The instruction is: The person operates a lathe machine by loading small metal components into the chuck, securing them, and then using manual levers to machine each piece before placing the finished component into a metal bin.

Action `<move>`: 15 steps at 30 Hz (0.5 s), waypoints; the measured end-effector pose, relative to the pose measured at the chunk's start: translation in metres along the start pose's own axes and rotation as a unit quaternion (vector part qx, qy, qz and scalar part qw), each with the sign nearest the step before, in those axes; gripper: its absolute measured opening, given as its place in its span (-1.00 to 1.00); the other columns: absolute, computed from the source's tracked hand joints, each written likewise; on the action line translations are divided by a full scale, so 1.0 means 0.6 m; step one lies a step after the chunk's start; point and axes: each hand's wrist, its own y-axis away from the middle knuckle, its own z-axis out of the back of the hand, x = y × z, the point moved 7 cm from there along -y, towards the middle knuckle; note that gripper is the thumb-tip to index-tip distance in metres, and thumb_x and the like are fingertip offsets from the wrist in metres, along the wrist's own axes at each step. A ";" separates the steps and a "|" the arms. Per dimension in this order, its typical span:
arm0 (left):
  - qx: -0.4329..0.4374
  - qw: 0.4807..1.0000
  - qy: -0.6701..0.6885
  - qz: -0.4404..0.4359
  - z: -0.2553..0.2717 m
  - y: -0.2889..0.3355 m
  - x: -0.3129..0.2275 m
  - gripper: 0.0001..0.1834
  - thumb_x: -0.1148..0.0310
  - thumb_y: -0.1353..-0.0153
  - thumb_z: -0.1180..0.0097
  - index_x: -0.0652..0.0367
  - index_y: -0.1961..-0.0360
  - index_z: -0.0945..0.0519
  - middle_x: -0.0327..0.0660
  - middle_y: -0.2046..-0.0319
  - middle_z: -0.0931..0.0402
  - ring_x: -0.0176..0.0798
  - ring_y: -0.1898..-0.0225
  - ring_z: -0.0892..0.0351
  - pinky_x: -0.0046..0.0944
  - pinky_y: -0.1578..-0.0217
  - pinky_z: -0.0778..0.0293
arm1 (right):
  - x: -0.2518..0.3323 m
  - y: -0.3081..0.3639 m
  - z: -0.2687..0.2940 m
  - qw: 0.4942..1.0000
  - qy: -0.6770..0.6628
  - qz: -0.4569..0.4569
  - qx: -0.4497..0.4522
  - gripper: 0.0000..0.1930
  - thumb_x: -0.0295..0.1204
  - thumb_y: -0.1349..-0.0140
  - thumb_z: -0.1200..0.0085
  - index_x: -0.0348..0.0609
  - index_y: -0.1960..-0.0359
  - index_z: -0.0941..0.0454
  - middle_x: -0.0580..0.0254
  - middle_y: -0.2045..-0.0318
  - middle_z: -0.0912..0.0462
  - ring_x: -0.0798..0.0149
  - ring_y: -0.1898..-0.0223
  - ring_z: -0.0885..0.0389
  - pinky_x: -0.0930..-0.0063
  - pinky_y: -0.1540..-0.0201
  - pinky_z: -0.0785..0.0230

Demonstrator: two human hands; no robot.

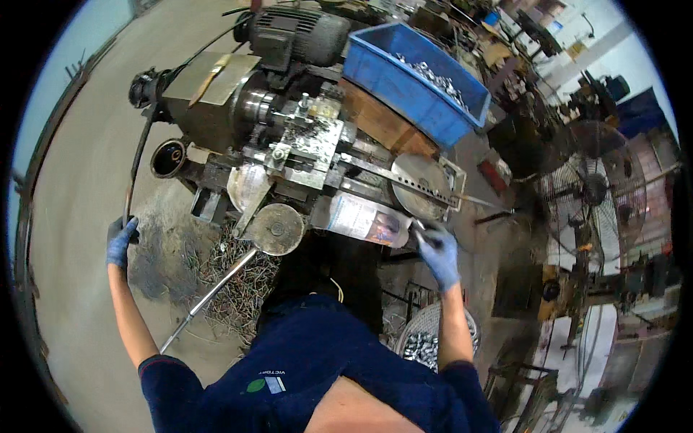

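Our blue sleeves [317,375] fill the near edge. Our left hand [120,242] is wrapped tight around the long black lever [137,162] at the lathe's [274,137] left end. Our right hand [439,254] pinches a small metal part [420,228] by the slotted bar [404,180]. A slip there could drop it into the shavings [224,289], or catch a glove on the machine.
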 end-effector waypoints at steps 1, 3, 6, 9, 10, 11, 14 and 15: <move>-0.012 1.000 0.011 -0.006 0.003 0.006 0.003 -0.69 0.19 -0.10 -0.17 0.24 0.28 -0.54 -0.32 0.63 -0.42 -0.44 0.61 -0.41 -0.40 0.59 -0.36 | 0.071 -0.053 -0.043 0.996 0.034 -0.019 0.081 -0.75 -0.38 0.04 -0.25 -0.28 0.33 -0.63 -0.01 0.18 -0.60 0.24 0.24 -0.59 0.49 0.17 -0.39; -0.014 0.998 -0.055 0.009 0.011 -0.008 0.023 -0.66 0.18 -0.08 -0.17 0.24 0.27 -0.54 -0.30 0.61 -0.44 -0.42 0.59 -0.41 -0.39 0.57 -0.36 | 0.182 -0.139 -0.120 0.985 0.012 0.130 0.114 -0.75 -0.33 0.04 -0.25 -0.23 0.37 -0.66 -0.04 0.14 -0.58 0.10 0.11 -0.57 0.42 0.07 -0.37; -0.035 0.986 -0.165 -0.011 0.032 0.009 0.033 -0.60 0.15 -0.05 -0.17 0.27 0.22 -0.53 -0.26 0.55 -0.49 -0.35 0.55 -0.43 -0.32 0.48 -0.37 | 0.330 -0.231 -0.222 0.940 0.102 0.305 0.118 -0.66 -0.10 -0.01 -0.19 -0.12 0.37 -0.67 -0.05 0.11 -0.56 -0.04 0.08 -0.52 0.26 -0.01 -0.35; -0.031 0.978 -0.207 0.002 0.066 0.061 0.047 -0.57 0.09 -0.05 -0.15 0.25 0.21 -0.55 -0.16 0.50 -0.53 -0.23 0.46 -0.49 -0.24 0.35 -0.41 | 0.393 -0.314 -0.340 0.881 0.264 0.350 0.178 -0.61 -0.08 0.02 -0.15 -0.21 0.40 -0.65 -0.04 0.08 -0.53 -0.04 0.09 -0.49 0.21 0.00 -0.34; -0.033 0.972 -0.232 0.015 0.073 0.068 0.062 -0.56 0.08 -0.06 -0.15 0.25 0.20 -0.55 -0.12 0.47 -0.54 -0.21 0.43 -0.51 -0.22 0.33 -0.41 | 0.385 -0.340 -0.384 0.865 0.322 0.326 0.204 -0.58 -0.06 0.01 -0.12 -0.22 0.42 -0.64 -0.06 0.13 -0.55 -0.05 0.13 -0.50 0.20 0.03 -0.34; -0.037 0.965 -0.256 0.034 0.080 0.081 0.085 -0.55 0.07 -0.06 -0.15 0.24 0.20 -0.56 -0.09 0.44 -0.56 -0.18 0.40 -0.53 -0.19 0.31 -0.41 | 0.383 -0.350 -0.414 0.843 0.348 0.343 0.223 -0.55 -0.02 0.01 -0.10 -0.25 0.46 -0.63 -0.09 0.22 -0.57 -0.06 0.18 -0.51 0.18 0.07 -0.35; -0.097 0.966 -0.241 0.015 0.085 0.137 0.092 -0.51 0.12 -0.07 -0.15 0.32 0.11 -0.51 -0.05 0.43 -0.57 -0.17 0.39 -0.54 -0.17 0.32 -0.44 | 0.377 -0.363 -0.465 0.804 0.413 0.338 0.263 -0.42 0.08 0.03 -0.09 -0.36 0.58 -0.59 -0.17 0.50 -0.58 -0.08 0.37 -0.56 0.13 0.24 -0.42; -0.182 0.933 -0.310 -0.008 0.083 0.149 0.090 -0.41 0.01 -0.07 -0.13 0.33 0.06 -0.51 0.13 0.24 -0.56 0.03 0.18 -0.55 -0.09 0.16 -0.41 | 0.381 -0.362 -0.462 0.813 0.405 0.322 0.268 -0.42 0.09 0.03 -0.10 -0.35 0.57 -0.59 -0.18 0.51 -0.58 -0.09 0.34 -0.57 0.14 0.24 -0.42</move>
